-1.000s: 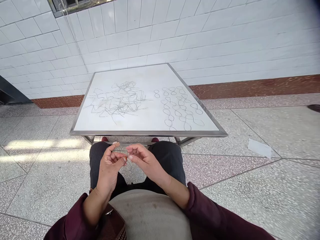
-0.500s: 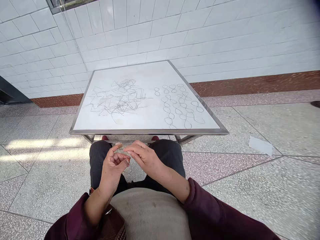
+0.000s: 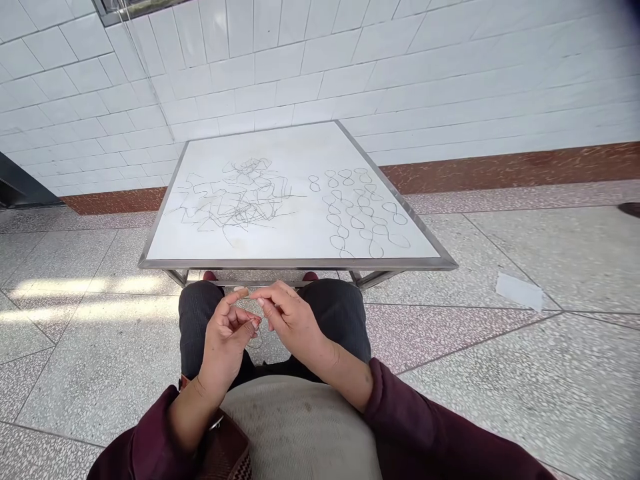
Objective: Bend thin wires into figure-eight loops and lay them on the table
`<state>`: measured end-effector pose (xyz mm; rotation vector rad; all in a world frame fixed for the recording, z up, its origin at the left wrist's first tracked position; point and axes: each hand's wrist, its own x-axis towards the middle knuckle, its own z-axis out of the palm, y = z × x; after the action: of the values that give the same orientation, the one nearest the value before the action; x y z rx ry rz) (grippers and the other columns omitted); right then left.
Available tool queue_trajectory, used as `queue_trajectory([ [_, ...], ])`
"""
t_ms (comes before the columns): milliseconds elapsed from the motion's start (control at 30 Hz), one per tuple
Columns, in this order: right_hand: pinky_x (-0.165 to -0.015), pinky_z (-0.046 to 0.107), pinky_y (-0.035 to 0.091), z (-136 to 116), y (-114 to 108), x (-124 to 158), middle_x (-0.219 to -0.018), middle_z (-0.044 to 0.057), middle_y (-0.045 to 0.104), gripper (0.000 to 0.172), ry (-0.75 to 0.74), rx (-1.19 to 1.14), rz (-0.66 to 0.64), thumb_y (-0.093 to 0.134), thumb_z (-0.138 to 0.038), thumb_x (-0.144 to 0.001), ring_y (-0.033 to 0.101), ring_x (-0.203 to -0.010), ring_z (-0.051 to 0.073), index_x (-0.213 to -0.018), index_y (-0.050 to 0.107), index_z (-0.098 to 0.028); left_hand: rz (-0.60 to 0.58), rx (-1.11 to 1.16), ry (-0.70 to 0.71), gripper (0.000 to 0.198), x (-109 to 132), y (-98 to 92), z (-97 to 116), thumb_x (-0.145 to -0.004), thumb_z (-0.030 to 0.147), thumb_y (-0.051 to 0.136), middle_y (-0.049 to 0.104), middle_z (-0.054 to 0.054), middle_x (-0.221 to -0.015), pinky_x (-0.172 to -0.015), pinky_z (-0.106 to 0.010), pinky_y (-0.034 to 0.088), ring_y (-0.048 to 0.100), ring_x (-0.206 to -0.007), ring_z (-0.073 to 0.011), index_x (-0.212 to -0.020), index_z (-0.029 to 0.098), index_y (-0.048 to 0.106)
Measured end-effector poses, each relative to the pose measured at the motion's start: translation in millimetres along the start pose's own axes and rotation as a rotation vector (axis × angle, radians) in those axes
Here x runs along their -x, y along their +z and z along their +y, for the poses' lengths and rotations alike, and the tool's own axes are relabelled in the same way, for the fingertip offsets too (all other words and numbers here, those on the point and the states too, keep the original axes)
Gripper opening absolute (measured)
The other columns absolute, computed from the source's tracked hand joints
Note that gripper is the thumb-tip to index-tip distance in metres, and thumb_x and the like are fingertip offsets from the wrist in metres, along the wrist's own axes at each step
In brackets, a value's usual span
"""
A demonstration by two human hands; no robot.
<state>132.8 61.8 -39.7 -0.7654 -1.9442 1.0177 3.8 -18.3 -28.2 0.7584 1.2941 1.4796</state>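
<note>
Above my lap, my left hand point(image 3: 227, 333) is closed, thumb and middle finger pinched on a thin wire point(image 3: 259, 343) whose curved part hangs below the fingertips. Its index finger is raised and wears a light wrapping at the tip. Close on the right, my right hand point(image 3: 293, 317) has index finger and thumb together near that fingertip, on what looks like the same wire; the exact contact is too fine to make out. On the table lie a tangle of bent wires point(image 3: 245, 207) at left and several figure-eight wire loops point(image 3: 364, 220) at right.
The white table point(image 3: 300, 243) with a metal rim stands just beyond my knees, against a tiled wall point(image 3: 285, 60). A white strip point(image 3: 520, 291) lies on the speckled floor at right. A dark object point(image 3: 630, 209) shows at the far right edge.
My right hand has shifted slightly, its index finger now straighter and touching or nearly touching the left index fingertip. My left hand has barely moved and keeps its pinch.
</note>
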Motion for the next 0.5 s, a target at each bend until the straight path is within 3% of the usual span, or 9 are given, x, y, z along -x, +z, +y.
queue_trajectory([
  [167, -0.046, 0.023, 0.046, 0, 7, 2, -0.09, 0.0, 0.058, 0.015, 0.109, -0.086, 0.071, 0.047, -0.02, -0.098, 0.049, -0.044, 0.005, -0.099, 0.061, -0.022, -0.011, -0.001, -0.007, 0.042, 0, 2.2, 2, -0.079, 0.021, 0.071, 0.063, 0.003, -0.072, -0.068, -0.027, 0.05, 0.057, -0.066, -0.0111, -0.12, 0.019, 0.059],
  [367, -0.069, 0.027, 0.053, 4, -3, -8, -0.087, 0.003, 0.062, 0.017, -0.123, 0.043, -0.081, 0.052, -0.016, -0.096, 0.063, -0.077, 0.015, -0.098, 0.067, -0.024, 0.001, 0.018, -0.042, 0.056, -1, 0.8, 0, -0.076, 0.019, 0.073, 0.061, 0.005, -0.069, -0.066, -0.027, 0.049, 0.057, -0.063, -0.0109, -0.128, 0.018, 0.053],
  [500, -0.07, 0.026, 0.053, 5, -3, -8, -0.088, 0.003, 0.063, 0.018, -0.164, 0.07, -0.048, 0.052, -0.014, -0.096, 0.063, -0.079, 0.015, -0.096, 0.067, -0.023, -0.02, 0.059, -0.063, 0.053, -1, 1.2, 0, -0.074, 0.021, 0.074, 0.058, 0.006, -0.066, -0.064, -0.027, 0.05, 0.055, -0.061, -0.0107, -0.124, 0.017, 0.057],
])
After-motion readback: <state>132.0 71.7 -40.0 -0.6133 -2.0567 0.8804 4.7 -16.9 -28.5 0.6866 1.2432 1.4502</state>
